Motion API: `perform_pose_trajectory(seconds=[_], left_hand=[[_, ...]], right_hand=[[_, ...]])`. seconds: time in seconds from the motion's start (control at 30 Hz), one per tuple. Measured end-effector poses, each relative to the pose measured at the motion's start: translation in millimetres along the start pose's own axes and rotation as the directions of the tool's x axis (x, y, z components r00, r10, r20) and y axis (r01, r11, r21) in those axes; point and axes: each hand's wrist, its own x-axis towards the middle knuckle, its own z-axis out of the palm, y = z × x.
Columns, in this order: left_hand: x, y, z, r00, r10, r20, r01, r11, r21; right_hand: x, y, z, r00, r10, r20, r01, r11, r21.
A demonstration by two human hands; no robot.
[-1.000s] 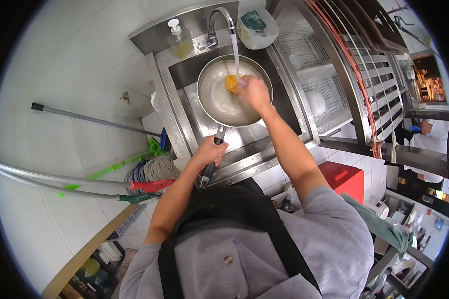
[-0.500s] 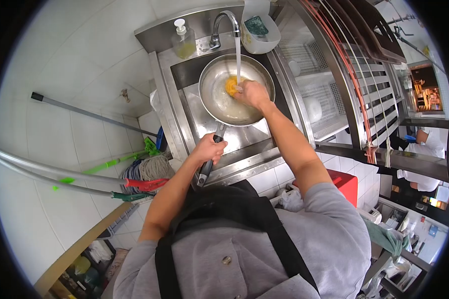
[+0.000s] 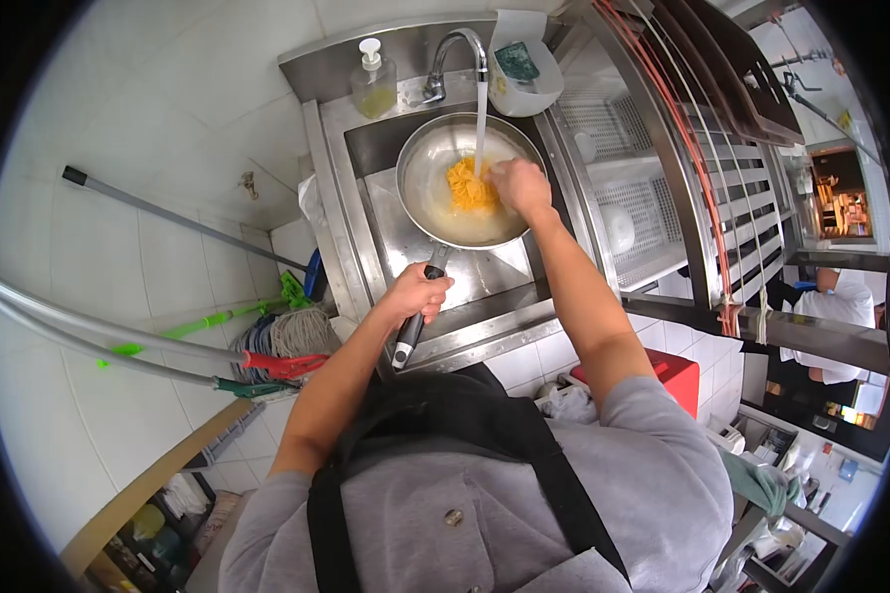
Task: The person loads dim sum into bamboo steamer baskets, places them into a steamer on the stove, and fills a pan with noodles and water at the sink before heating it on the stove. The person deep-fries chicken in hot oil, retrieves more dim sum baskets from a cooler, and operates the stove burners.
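Observation:
A round metal frying pan (image 3: 425,198) is held over the steel sink (image 3: 485,282), its inside wet with cloudy water. My left hand (image 3: 417,295) is wrapped round the pan's black handle. Inside the pan lies a yellow mesh scrubber (image 3: 471,186), spread out loosely. Water runs from the curved faucet (image 3: 455,42) down beside the scrubber. At the pan's right side my right hand (image 3: 522,186) is closed, its fingertips by the scrubber's right edge; whether they grip any of it cannot be made out.
A soap bottle (image 3: 374,87) and a white holder (image 3: 526,94) with a green pad stand behind the sink. White perforated baskets (image 3: 643,222) are to the right. Mop poles (image 3: 119,321) lean at left. A red box (image 3: 674,379) is below right. Another person (image 3: 833,321) works at far right.
My right hand has moved right, off the middle of the scrubber, which now shows more fully and looks looser. My left hand stays on the handle. The view has shifted slightly.

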Motion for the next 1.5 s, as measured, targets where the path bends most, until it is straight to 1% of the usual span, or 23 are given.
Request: perform_pose_trajectory(seconds=[0.1,0.13,0.2,0.23,0.3,0.33,0.4,0.43,0.5,0.67,0.8,0.87,0.9,0.97,1.07,1.1,1.2,1.23,1.33,1.37,1.4,1.47,1.5], left_hand=[[-2.1,-3.4,-0.9,0.999,-0.017,0.034,0.018,0.999,-0.042],[-2.8,-4.1,0.4,0.999,-0.019,0.047,0.021,0.999,-0.035],[-7.8,-8.1,6.7,0.998,-0.027,0.052,0.029,0.999,-0.034],[-8.9,-7.4,8.0,0.998,-0.032,0.051,0.034,0.999,-0.028],[-6.4,-8.7,6.8,0.998,-0.027,0.05,0.028,0.999,-0.018],[-6.1,-9.7,5.4,0.998,-0.024,0.05,0.024,1.0,-0.005],[-6.6,-10.8,3.6,0.999,-0.021,0.045,0.022,1.0,-0.013],[-6.9,-11.2,3.5,0.999,-0.018,0.042,0.019,1.0,-0.02],[-6.7,-10.7,2.0,1.0,-0.017,0.014,0.017,0.999,-0.028],[-12.1,-3.4,0.6,1.0,0.003,-0.014,-0.003,0.999,-0.036],[-15.3,3.1,2.6,1.0,0.01,-0.026,-0.008,0.997,0.074],[-17.1,4.3,2.9,0.999,0.022,-0.028,-0.02,0.997,0.077],[-17.2,4.3,3.1,0.999,0.023,-0.032,-0.021,0.996,0.083],[-16.3,6.4,4.0,0.999,0.029,-0.033,-0.026,0.996,0.091],[-19.3,5.9,4.3,0.999,0.031,-0.034,-0.027,0.993,0.118],[-19.4,6.4,5.2,0.999,0.031,-0.035,-0.026,0.99,0.137],[-17.3,4.9,4.9,0.999,0.029,-0.032,-0.024,0.988,0.151],[-15.6,4.5,4.1,0.999,0.028,-0.03,-0.024,0.989,0.146],[-13.6,-0.2,1.9,1.0,0.012,0.01,-0.013,0.994,0.111],[-12.0,-1.0,1.8,1.0,0.013,0.013,-0.015,0.993,0.117],[-11.8,-2.3,2.1,0.999,0.022,0.023,-0.024,0.992,0.121],[-11.1,-7.3,2.8,0.999,0.026,0.033,-0.03,0.992,0.123],[-10.7,-7.4,3.2,0.999,0.026,0.041,-0.031,0.992,0.12]], right_hand=[[-3.5,9.7,22.4,0.894,-0.348,0.283,0.415,0.881,-0.226],[-2.1,2.2,16.2,0.895,-0.346,0.282,0.413,0.881,-0.229],[1.4,-6.3,8.8,0.995,0.026,0.095,-0.008,0.983,-0.184],[5.2,1.5,20.7,0.995,0.023,0.094,-0.005,0.982,-0.186],[3.1,10.6,45.0,0.885,-0.36,0.295,0.437,0.861,-0.26],[3.9,11.6,41.4,0.885,-0.361,0.296,0.437,0.862,-0.257],[5.5,14.2,26.3,0.985,-0.066,0.157,0.104,0.963,-0.248],[3.4,15.4,28.7,0.985,-0.067,0.158,0.105,0.963,-0.247],[-5.3,13.2,28.8,0.89,-0.313,0.333,0.394,0.893,-0.215],[-9.0,14.1,20.5,0.935,-0.166,0.313,0.289,0.869,-0.402],[-38.1,-15.9,19.2,0.848,-0.425,0.317,0.516,0.8,-0.306],[-45.1,-17.9,10.6,0.728,-0.597,0.338,0.682,0.683,-0.262],[-36.0,-10.4,15.2,0.729,-0.596,0.335,0.68,0.684,-0.262],[-6.3,7.8,30.8,0.862,-0.365,0.352,0.492,0.768,-0.409],[-16.4,-10.2,15.2,0.921,-0.295,0.255,0.381,0.825,-0.417],[-25.2,-7.2,20.3,0.873,-0.422,0.245,0.487,0.779,-0.395],[-23.9,3.4,21.3,0.82,-0.451,0.352,0.557,0.771,-0.31],[-17.9,0.5,11.8,0.895,-0.311,0.319,0.418,0.834,-0.359],[-12.4,8.1,24.0,0.932,-0.247,0.266,0.326,0.891,-0.316],[-17.7,14.3,28.2,0.828,-0.444,0.343,0.546,0.777,-0.314],[-16.1,11.8,22.1,0.83,-0.444,0.339,0.544,0.778,-0.314],[-14.7,10.1,8.7,0.966,-0.194,0.172,0.237,0.93,-0.281],[-16.1,6.4,8.9,0.972,-0.198,0.126,0.226,0.931,-0.287]])
